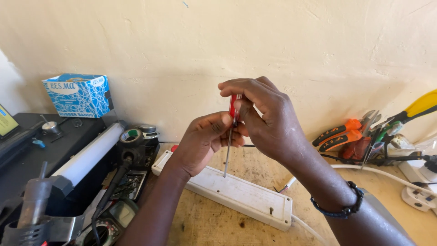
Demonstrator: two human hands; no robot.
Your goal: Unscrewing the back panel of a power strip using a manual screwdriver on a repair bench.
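Power strip [236, 193] lies flat on the workbench [218, 223], taken as landmark. Screwdriver [230, 136] stands upright on its top face, left hand [205, 141] and right hand [264, 118] directly above. Left of strip: tube lamp [88, 155]; behind-left: cardboard box [78, 95]; right: tool holder [364, 146].

Both hands closed on a red-handled screwdriver [231, 136]: right hand [264, 120] pinching the handle top, left hand [207, 141] steadying below. Shaft upright, tip on a white power strip [236, 193] lying back-up mid-bench. Tool cluster [364, 139] near the bench's right edge.
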